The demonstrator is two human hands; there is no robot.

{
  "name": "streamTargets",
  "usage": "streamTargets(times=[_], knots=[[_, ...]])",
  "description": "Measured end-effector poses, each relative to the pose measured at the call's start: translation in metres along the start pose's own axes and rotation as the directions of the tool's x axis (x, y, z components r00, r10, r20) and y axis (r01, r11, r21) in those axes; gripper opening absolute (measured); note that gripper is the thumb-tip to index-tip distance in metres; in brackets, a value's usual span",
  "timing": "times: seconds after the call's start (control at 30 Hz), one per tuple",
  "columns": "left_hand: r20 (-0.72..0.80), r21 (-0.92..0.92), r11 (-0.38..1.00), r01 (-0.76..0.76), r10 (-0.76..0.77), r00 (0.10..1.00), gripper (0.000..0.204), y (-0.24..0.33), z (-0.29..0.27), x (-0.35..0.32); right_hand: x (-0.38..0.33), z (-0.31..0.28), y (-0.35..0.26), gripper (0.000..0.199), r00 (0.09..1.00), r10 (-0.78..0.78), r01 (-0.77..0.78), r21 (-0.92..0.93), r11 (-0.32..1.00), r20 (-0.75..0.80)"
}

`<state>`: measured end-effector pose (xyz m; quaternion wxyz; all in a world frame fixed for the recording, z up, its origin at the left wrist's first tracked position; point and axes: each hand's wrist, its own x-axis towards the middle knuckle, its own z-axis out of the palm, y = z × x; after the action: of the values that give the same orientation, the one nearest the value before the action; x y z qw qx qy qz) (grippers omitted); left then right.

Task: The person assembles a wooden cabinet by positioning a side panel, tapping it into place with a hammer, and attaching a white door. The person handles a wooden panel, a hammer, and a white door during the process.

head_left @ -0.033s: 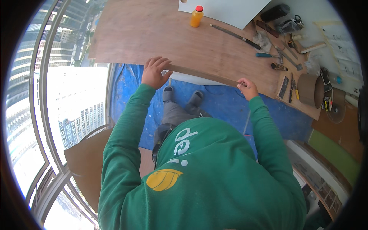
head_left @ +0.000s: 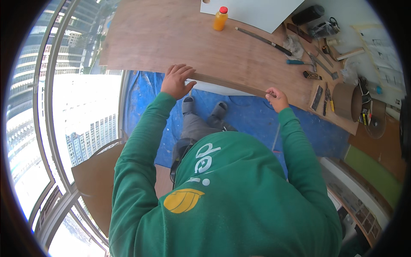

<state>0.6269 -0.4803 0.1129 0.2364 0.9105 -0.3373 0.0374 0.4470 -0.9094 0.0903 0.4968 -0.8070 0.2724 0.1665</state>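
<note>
My left hand [head_left: 176, 81] lies over the front edge of a reddish-brown wooden tabletop [head_left: 171, 38]. Its fingers stretch across the top and the thumb points down past the edge. Farther right, my right hand [head_left: 277, 99] is closed at the same edge, fingers curled and thumb pressed against them. A small dark spot shows by the thumb; I cannot make out what it is. Between the hands runs the narrow wooden front face [head_left: 227, 82] of the tabletop.
An orange bottle with a red cap [head_left: 220, 19] stands near a white panel [head_left: 252, 10]. A long file-like bar with a black handle [head_left: 265, 41], a hammer [head_left: 306, 63], a utility knife [head_left: 331, 103] and a brown tape roll [head_left: 346, 100] lie rightward. Blue sheeting [head_left: 252, 115] covers the floor; windows [head_left: 51, 85] stand left.
My left hand has shifted very slightly to the right along the edge. My right hand stays in place.
</note>
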Motion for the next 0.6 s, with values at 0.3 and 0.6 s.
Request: streamTargets(times=[0.3,0.6], knots=[[0.295,-0.104,0.984,-0.142,0.167,0.941,0.04,-0.004,0.024,0.029,0.015,0.0,0.007,0.015,0.999,-0.039,0.039,-0.01,0.999,-0.02],[0.356,-0.134,0.985,-0.111,0.153,0.922,0.04,0.002,0.042,0.034,0.018,-0.002,0.009,0.017,0.999,-0.036,0.035,-0.069,0.997,-0.02]])
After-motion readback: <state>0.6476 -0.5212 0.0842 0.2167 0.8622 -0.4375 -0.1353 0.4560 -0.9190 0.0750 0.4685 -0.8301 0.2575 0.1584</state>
